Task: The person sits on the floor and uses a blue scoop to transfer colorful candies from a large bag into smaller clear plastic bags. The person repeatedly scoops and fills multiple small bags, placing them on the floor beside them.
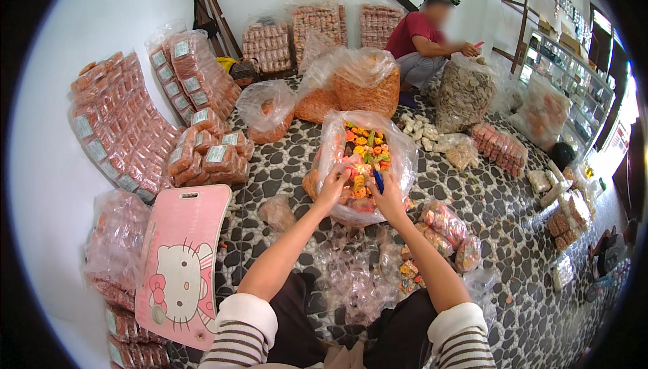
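A large clear plastic bag [405, 150] stands open in front of me, filled with colourful flower-shaped snack pieces [364, 143] in yellow, orange, green and dark red. Over its near left part, my left hand [334, 185] has its fingers pinched together; a pale, thin film seems to be at the fingertips, too small to make out. My right hand [387, 197] is closed round a slim blue tool [379, 181], at the bag's near right. What kind of tool it is does not show. Both hands are just above the snack pieces.
A pink cat-face tabletop [182, 261] leans at my left beside stacked packs of orange snacks [125, 123]. Filled small bags [445, 224] and crumpled plastic [354, 274] lie near my legs. Beyond are big snack sacks [368, 86] and a seated person in red [418, 35].
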Tool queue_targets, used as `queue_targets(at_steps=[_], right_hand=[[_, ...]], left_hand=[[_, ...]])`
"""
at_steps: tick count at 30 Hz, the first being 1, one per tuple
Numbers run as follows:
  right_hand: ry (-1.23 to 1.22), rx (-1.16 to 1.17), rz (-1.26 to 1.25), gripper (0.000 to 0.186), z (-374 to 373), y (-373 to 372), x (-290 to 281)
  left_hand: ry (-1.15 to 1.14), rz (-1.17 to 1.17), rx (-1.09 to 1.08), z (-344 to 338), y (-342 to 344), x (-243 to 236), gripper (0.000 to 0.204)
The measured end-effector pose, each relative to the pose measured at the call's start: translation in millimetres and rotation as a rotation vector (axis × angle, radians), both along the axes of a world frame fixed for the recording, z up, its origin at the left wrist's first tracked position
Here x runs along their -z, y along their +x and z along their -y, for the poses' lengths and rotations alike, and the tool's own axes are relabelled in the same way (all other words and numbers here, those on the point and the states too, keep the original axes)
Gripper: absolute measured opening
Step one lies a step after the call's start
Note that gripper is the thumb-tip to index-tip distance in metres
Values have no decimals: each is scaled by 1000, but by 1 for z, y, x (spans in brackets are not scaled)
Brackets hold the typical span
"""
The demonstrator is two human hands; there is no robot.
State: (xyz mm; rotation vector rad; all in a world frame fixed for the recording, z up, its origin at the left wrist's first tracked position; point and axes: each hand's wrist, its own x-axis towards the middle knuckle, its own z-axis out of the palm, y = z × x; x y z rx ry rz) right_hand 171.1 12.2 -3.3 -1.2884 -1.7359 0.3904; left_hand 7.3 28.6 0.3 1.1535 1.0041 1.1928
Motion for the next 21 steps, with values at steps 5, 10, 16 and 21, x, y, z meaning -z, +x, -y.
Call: queue_targets(at_steps=[5, 10, 16, 21], right_hand=[[34, -14, -72, 34, 2, -9, 1], [-31, 16, -88, 30, 4, -7, -2], [-23, 83, -102, 26, 3, -11, 1], [66, 207, -18, 20, -1, -9, 0]], left_hand=[[27, 6, -16, 7, 5, -2, 51], [151, -149, -20, 4, 5, 10, 53], [448, -441, -223, -1, 15, 24, 50], [468, -637, -328, 6, 30, 22, 42]])
